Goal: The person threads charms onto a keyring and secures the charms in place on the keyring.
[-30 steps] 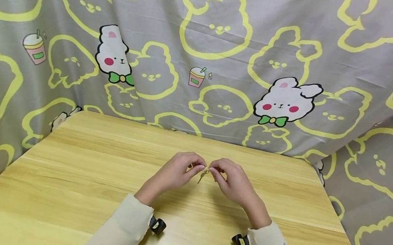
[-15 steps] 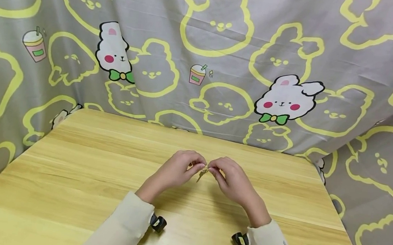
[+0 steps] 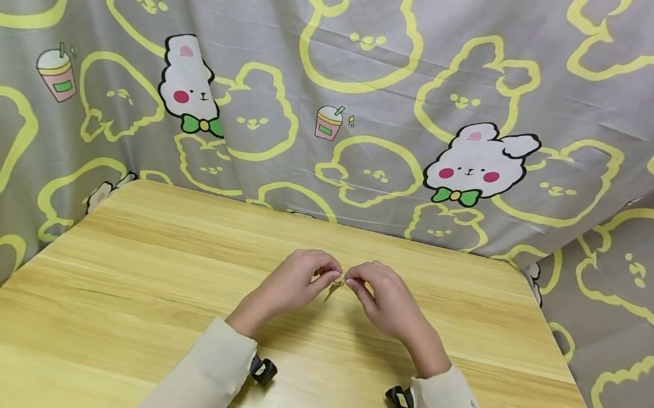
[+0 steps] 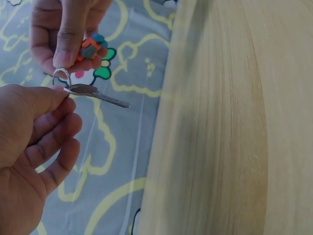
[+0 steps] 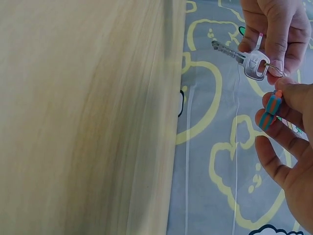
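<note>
Above the table, the left hand [image 3: 297,281] and right hand [image 3: 386,296] meet at their fingertips. Between them is a thin silver key ring [image 4: 61,69], which each hand pinches with thumb and finger. A silver key [image 3: 332,291] hangs from it, close to the left thumb; in the left wrist view its blade points away to the right. Against the fingers of the right hand lies a small orange and teal charm [image 5: 271,110], seen in both wrist views. Whether the charm is joined to the ring is hidden by the fingers.
A wood-grain table [image 3: 176,268] spreads below both hands. Behind it and at its sides hangs a grey curtain [image 3: 284,40] with yellow outlines and printed rabbits. Small black cameras sit at both wrists.
The key has shifted slightly left and tilted a little with the small finger movements. Both hands stay in nearly the same place, still gripping the ring.
</note>
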{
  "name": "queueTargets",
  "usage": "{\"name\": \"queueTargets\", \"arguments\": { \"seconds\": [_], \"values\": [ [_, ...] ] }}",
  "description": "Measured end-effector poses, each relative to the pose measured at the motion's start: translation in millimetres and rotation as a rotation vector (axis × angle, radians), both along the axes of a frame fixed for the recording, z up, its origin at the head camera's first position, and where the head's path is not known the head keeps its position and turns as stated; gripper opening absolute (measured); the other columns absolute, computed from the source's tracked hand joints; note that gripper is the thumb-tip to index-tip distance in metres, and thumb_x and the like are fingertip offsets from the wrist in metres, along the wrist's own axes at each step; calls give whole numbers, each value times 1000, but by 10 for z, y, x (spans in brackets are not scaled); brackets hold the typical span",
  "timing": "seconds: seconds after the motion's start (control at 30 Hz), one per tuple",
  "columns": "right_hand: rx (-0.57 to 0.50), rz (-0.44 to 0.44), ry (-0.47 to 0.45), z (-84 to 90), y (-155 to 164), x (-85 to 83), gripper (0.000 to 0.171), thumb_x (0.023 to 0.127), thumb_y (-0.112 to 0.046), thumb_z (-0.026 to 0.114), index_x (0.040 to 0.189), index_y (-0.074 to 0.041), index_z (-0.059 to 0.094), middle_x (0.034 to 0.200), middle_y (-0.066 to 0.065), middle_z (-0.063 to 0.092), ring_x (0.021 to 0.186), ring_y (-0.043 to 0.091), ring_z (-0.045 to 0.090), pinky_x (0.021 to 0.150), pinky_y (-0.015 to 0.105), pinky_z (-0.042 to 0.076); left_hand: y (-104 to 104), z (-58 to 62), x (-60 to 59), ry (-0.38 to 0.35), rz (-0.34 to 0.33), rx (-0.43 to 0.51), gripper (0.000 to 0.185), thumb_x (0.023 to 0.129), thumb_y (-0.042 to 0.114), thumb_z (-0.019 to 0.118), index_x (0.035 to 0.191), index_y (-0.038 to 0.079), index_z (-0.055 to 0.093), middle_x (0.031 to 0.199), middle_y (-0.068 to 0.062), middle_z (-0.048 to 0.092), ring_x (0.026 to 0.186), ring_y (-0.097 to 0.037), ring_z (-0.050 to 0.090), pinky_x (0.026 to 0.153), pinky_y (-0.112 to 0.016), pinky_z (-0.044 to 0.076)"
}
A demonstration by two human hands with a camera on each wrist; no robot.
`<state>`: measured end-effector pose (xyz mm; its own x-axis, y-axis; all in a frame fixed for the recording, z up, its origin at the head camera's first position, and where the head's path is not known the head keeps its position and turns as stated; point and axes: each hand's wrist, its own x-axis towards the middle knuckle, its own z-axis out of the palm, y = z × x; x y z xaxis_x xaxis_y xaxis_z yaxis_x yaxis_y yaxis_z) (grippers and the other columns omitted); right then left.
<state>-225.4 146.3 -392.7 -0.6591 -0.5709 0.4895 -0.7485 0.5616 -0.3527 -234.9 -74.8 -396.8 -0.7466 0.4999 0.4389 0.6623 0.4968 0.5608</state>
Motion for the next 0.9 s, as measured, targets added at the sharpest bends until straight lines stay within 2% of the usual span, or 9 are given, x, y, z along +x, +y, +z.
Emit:
{"name": "queueTargets", "arguments": {
  "seconds": [0.33,0.5,0.63,0.77,0.9],
  "values": [
    [-18,-5,-35,-8,4,2,6,100,-14,68,101,-14,74,98,-7,71,89,8,63,76,35,54,-8,-5,2,-25,12,34,11,102,13,64,100,9,74,94,2,72,84,-9,64,77,-37,57],
    [-41,2,-52,-38,-1,-2,7,101,-14,67,102,-15,73,97,-6,70,87,7,61,72,33,54,-3,-11,3,-38,33,84,13,103,13,64,103,7,75,91,3,71,81,-8,64,75,-30,57],
    [-100,19,-82,-59,-18,2,6,101,-13,66,103,-15,71,88,-9,64,80,6,57,69,30,52,25,-12,11,-52,55,148,12,103,13,64,103,6,75,87,4,72,77,-7,65,71,-24,56],
    [-180,44,-130,-81,-49,2,6,103,-13,64,104,-12,70,78,-11,59,71,8,56,69,31,53,67,-1,29,-49,67,202,12,102,12,64,102,6,75,85,4,73,74,-7,65,68,-24,56],
    [-251,54,-166,-75,-76,3,10,104,-14,62,105,-9,70,76,-11,60,68,11,58,66,32,54,79,9,36,-43,76,218,11,102,11,65,102,7,75,84,4,73,74,-6,65,69,-25,56]
  ]
}}
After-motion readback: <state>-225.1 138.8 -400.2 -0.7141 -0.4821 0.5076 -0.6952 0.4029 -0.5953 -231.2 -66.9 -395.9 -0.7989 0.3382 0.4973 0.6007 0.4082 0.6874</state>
